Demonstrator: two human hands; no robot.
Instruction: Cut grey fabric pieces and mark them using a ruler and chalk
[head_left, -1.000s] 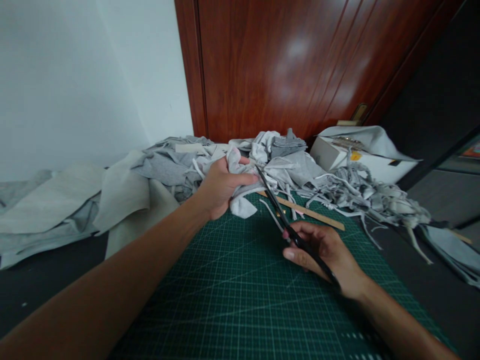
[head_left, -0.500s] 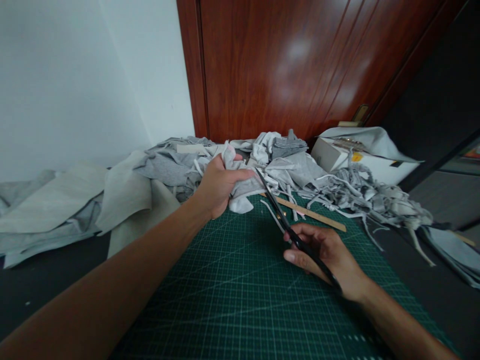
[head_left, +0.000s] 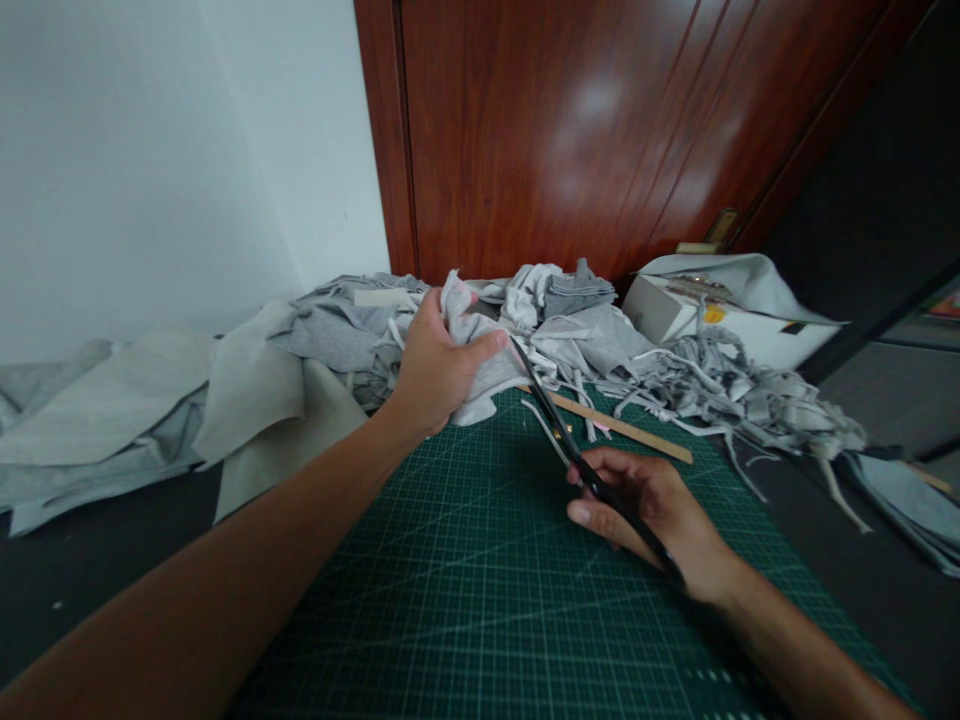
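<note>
My left hand (head_left: pixel 446 365) pinches a piece of light grey fabric (head_left: pixel 484 375) between thumb and fingers, above the far part of the green cutting mat (head_left: pixel 510 580). Part of the fabric is hidden behind that hand. My right hand (head_left: pixel 649 505) is closed around the black handles of a pair of scissors (head_left: pixel 551 410). The blades point up and to the left, and their tip is at the right edge of the fabric. Whether the tip touches the cloth I cannot tell.
Behind the mat lies a heap of grey fabric scraps (head_left: pixel 585 335). A wooden ruler (head_left: pixel 630 430) rests on the mat. Larger fabric pieces (head_left: pixel 255 370) spread to the left, tangled strips (head_left: pixel 780 400) to the right. A white box (head_left: pixel 735 325) stands before the wooden door (head_left: pixel 555 130).
My left hand has turned slightly and the fabric in it has shifted, its lower edge now drawn up. My right hand and the scissors have hardly moved.
</note>
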